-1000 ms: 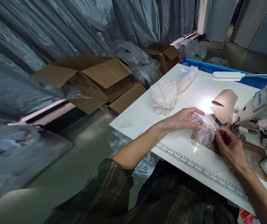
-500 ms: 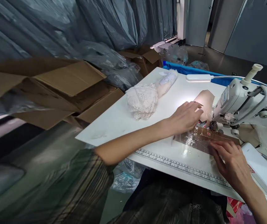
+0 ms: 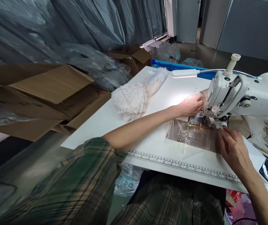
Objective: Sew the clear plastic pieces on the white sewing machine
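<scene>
Sitting at a white table (image 3: 168, 93), a person works with both hands. A see-through plastic bag (image 3: 190, 136) lies flat on the table, right in front of the sewing machine (image 3: 241, 97). The far edge of the bag sits under the needle part of the machine.

The right hand (image 3: 232, 148) rests on the right end of the bag. Its fingers lie spread out and flat on the plastic, not closed around it.

The left hand (image 3: 191, 105) reaches across to the left side of the machine, under the bright light of a little lamp (image 3: 185, 73). Its fingertips are lost in the glare, so I cannot tell if they pinch anything.

A pile of white lace (image 3: 130, 100) sits further back on the table. A ruler strip (image 3: 182, 164) runs along the near edge. Big cardboard boxes (image 3: 42, 93) stand on the floor to the left.
</scene>
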{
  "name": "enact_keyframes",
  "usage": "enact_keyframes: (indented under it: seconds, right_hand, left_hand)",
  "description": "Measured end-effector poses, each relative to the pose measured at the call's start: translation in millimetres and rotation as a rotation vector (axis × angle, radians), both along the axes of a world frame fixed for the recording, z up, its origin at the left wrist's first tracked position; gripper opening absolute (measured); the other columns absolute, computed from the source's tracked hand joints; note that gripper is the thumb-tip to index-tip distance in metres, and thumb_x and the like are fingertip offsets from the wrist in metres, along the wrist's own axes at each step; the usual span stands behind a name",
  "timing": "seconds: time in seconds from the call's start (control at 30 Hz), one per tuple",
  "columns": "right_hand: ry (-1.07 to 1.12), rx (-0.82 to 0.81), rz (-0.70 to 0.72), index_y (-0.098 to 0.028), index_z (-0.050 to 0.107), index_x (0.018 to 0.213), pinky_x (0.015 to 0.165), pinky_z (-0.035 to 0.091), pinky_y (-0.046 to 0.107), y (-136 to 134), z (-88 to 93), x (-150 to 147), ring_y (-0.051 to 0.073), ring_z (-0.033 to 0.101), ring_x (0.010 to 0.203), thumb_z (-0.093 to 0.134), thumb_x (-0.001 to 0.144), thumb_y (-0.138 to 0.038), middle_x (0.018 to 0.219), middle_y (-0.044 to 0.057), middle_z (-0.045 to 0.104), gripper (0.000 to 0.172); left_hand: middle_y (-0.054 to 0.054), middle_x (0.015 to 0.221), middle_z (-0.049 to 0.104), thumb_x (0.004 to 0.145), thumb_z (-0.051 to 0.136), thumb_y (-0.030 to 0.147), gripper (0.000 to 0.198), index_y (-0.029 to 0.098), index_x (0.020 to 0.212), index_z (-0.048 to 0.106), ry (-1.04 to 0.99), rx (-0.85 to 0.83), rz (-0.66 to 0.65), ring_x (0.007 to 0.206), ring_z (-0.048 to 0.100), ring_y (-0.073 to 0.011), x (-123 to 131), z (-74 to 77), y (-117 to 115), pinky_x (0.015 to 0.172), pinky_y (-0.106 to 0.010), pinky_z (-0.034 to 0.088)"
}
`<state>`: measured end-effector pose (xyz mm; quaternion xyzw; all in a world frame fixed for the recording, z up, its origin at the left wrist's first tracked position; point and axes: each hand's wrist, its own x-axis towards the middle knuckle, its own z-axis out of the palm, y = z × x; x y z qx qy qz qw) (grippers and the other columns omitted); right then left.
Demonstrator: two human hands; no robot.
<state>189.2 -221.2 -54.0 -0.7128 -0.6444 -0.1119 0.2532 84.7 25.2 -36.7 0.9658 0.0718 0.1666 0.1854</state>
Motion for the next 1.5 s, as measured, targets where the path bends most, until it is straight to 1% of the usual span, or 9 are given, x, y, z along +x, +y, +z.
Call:
enact_keyframes:
  seconds: [0.07, 0.23, 0.5, 0.63, 0.9, 1.1, 1.3, 1.37, 1.5]
  right_hand:
    - [-0.059, -0.059, -0.082, -0.014, 0.065, 0.117, 0.084, 0.049, 0.049, -2, 4.1, 8, 0.032, 0.055, 0.100, 0.039, 0.097, -0.032, 0.111, 0.019, 0.065, 0.037]
    - [-0.237, -0.272, -0.104, -0.014, 0.069, 0.083, 0.071, 0.044, 0.046, 1, 3.1, 4, 0.034, 0.052, 0.090, 0.045, 0.091, -0.020, 0.092, 0.021, 0.065, 0.026]
    - [-0.282, -0.124, -0.162, -0.014, 0.067, 0.108, 0.073, 0.044, 0.043, 18, 4.8, -13, 0.031, 0.053, 0.093, 0.044, 0.093, -0.024, 0.102, 0.017, 0.064, 0.029]
    - [-0.081, -0.033, -0.099, -0.019, 0.066, 0.108, 0.076, 0.051, 0.041, 11, 12.6, -22, 0.027, 0.060, 0.092, 0.044, 0.094, -0.030, 0.105, 0.014, 0.065, 0.028]
    - [0.347, -0.073, 0.019, -0.021, 0.070, 0.095, 0.073, 0.057, 0.034, -1, 9.1, -52, 0.020, 0.066, 0.078, 0.051, 0.093, -0.037, 0.094, 0.010, 0.069, 0.025]
    - [0.543, -0.057, 0.102, -0.018, 0.072, 0.088, 0.074, 0.057, 0.038, 13, 7.4, -77, 0.025, 0.068, 0.084, 0.056, 0.089, -0.046, 0.096, 0.014, 0.072, 0.033]
    - [1.130, -0.418, 0.294, -0.019, 0.071, 0.083, 0.053, 0.052, 0.024, 16, 20.9, -71, 0.014, 0.062, 0.057, 0.051, 0.091, -0.051, 0.065, 0.001, 0.068, 0.038]
    - [1.101, -0.468, 0.273, -0.019, 0.071, 0.085, 0.054, 0.053, 0.026, 19, 19.0, -59, 0.015, 0.062, 0.056, 0.050, 0.090, -0.050, 0.063, 0.001, 0.068, 0.038]
    - [0.543, -0.273, 0.088, -0.020, 0.070, 0.096, 0.068, 0.057, 0.035, 28, 9.4, -36, 0.021, 0.068, 0.077, 0.053, 0.087, -0.033, 0.096, 0.009, 0.072, 0.024]
  left_hand:
    - [-0.014, 0.110, 0.063, 0.093, 0.047, 0.018, 0.022, 0.012, 0.097, 0.067, -0.003, 0.086, 0.008, 0.095, 0.060, -0.0230, -24, -2.8, -11, 0.080, -0.035, 0.048]
    - [-0.015, 0.118, 0.063, 0.095, 0.056, 0.037, 0.031, 0.017, 0.118, 0.064, -0.043, 0.047, -0.292, 0.100, 0.062, -0.0217, -82, -20.6, -36, 0.085, -0.037, 0.053]
    - [-0.017, 0.133, 0.057, 0.091, 0.058, 0.036, 0.031, 0.019, 0.116, 0.066, 0.034, 0.079, -0.081, 0.114, 0.058, -0.0279, -137, -3.9, -29, 0.092, -0.046, 0.050]
    - [-0.010, 0.116, 0.068, 0.095, 0.051, 0.025, 0.023, 0.022, 0.108, 0.070, -0.003, 0.034, -0.118, 0.100, 0.063, -0.0203, -117, 6.3, -36, 0.088, -0.039, 0.050]
    - [-0.006, 0.107, 0.067, 0.079, 0.069, 0.016, 0.013, 0.026, 0.079, 0.075, 0.006, -0.189, -0.406, 0.096, 0.062, -0.0197, -55, -8.3, -37, 0.083, -0.034, 0.050]
    - [-0.006, 0.101, 0.070, 0.079, 0.064, 0.013, 0.010, 0.021, 0.073, 0.067, -0.025, -0.285, -0.374, 0.096, 0.062, -0.0199, -80, 13.5, -56, 0.097, -0.042, 0.044]
    - [-0.002, 0.078, 0.067, 0.085, 0.064, 0.032, 0.017, 0.016, 0.084, 0.064, 0.069, -0.777, -0.174, 0.065, 0.057, -0.0094, -102, 26.5, -58, 0.062, -0.023, 0.047]
    - [-0.002, 0.081, 0.068, 0.088, 0.061, 0.033, 0.018, 0.016, 0.087, 0.065, 0.075, -0.767, -0.107, 0.069, 0.059, -0.0096, -92, 23.0, -52, 0.062, -0.021, 0.045]
    - [-0.003, 0.087, 0.069, 0.089, 0.060, 0.029, 0.013, 0.017, 0.091, 0.066, 0.124, -0.387, -0.059, 0.074, 0.060, -0.0122, -58, 14.7, -34, 0.065, -0.024, 0.043]
